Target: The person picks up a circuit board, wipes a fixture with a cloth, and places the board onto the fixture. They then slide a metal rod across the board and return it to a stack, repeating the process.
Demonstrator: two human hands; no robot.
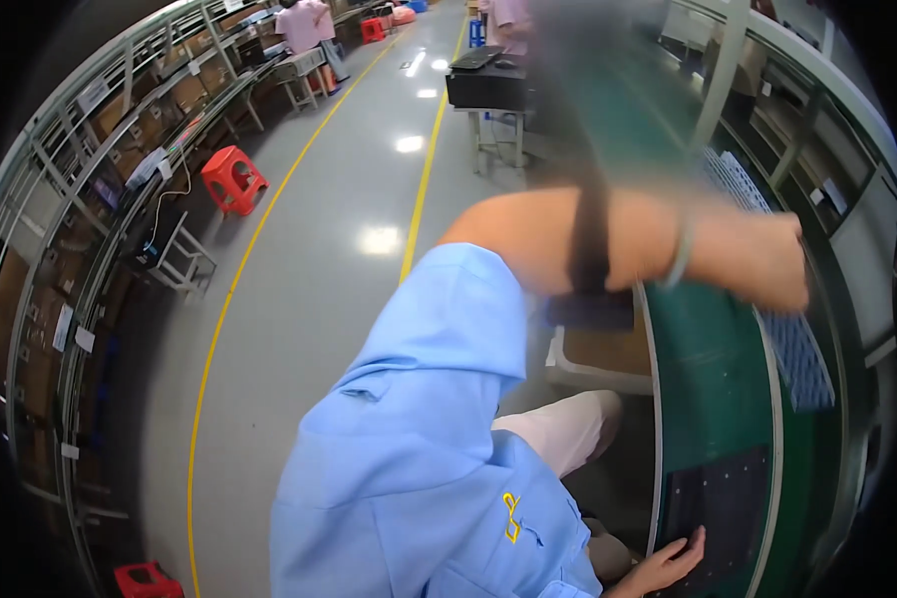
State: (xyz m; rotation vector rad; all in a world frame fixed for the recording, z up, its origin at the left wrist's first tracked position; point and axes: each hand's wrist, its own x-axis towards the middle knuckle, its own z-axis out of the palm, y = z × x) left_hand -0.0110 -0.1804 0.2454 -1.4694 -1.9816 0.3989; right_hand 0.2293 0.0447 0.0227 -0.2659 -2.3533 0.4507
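My left forearm crosses the view in a light blue sleeve, with a pale band on the wrist. My left hand (772,261) is over the green work surface (703,379), blurred by motion. It looks closed, like a fist, and whatever it may hold is hidden. A dark, smeared upright thing (568,110) overlaps the forearm; its kind cannot be made out. At the lower right, my right hand (668,566) is open, fingers extended, at the near edge of a flat black panel (733,498) with small pale dots. That panel lies on the green surface.
Blue perforated strips (797,349) lie along the bench's right side, next to a metal frame. A brown-topped, pale-rimmed item (608,354) stands beside the bench. Across the yellow-lined floor are a red stool (233,179) and racks (50,249). People in pink (304,30) are farther off.
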